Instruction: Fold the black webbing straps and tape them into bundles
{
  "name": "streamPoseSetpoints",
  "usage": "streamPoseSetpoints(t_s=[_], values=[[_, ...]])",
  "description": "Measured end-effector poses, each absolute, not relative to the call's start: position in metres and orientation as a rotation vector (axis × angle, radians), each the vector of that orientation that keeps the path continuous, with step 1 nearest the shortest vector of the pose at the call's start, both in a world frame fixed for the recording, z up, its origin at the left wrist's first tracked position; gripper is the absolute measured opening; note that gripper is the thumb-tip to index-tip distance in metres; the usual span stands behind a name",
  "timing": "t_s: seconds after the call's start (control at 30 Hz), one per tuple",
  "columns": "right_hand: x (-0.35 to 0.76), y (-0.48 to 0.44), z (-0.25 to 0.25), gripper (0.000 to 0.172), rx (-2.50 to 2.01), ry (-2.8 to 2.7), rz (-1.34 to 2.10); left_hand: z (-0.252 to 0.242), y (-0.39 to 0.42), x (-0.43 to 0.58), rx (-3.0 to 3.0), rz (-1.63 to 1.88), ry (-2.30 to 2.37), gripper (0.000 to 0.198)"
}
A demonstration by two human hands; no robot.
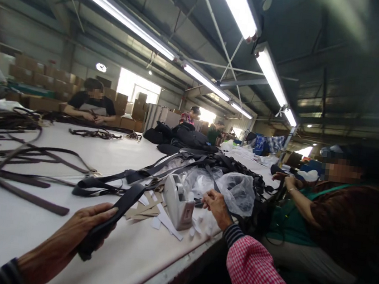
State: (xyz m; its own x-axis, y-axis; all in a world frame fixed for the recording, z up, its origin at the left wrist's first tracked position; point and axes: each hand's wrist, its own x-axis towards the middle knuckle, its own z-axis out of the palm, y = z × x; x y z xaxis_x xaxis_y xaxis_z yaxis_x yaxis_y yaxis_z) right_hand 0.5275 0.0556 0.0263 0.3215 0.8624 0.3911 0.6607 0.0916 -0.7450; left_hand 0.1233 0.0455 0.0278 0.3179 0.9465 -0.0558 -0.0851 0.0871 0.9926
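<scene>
My left hand [89,222] is closed around a folded black webbing strap [124,205], with its thumb lying along the top. One end of the strap points up toward the tangled black straps on the table. My right hand [216,204] is just right of a pale tape dispenser [186,217], its fingers curled together. Whatever those fingertips hold, if anything, is too small to make out. Scraps of white paper [168,221] and brown card pieces [144,210] lie beside the dispenser. Behind my right hand is a clear plastic bag [238,191].
Brown belts [29,194] spread over the left of the white table [149,256]. Dark padded items [183,136] are heaped farther back. A co-worker in a green apron [297,218] sits close on the right; another person [93,103] works across the table.
</scene>
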Motion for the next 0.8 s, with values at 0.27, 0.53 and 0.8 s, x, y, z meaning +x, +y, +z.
streamPoseSetpoints(t_s=[0.27, 0.53, 0.8], values=[[0.419, -0.002, 0.061, 0.036, -1.163, -1.374, 0.932, 0.051, 0.038, 0.116, 1.137, 1.023, 0.620, 0.036], [0.312, 0.004, 0.045, 0.028, -0.743, -1.188, 1.265, 0.057, 0.014, 0.128, 1.320, 0.888, 0.454, 0.035], [0.316, -0.005, 0.036, 0.034, -0.871, -1.299, 1.252, 0.067, 0.035, 0.111, 1.470, 0.990, 0.541, 0.036]])
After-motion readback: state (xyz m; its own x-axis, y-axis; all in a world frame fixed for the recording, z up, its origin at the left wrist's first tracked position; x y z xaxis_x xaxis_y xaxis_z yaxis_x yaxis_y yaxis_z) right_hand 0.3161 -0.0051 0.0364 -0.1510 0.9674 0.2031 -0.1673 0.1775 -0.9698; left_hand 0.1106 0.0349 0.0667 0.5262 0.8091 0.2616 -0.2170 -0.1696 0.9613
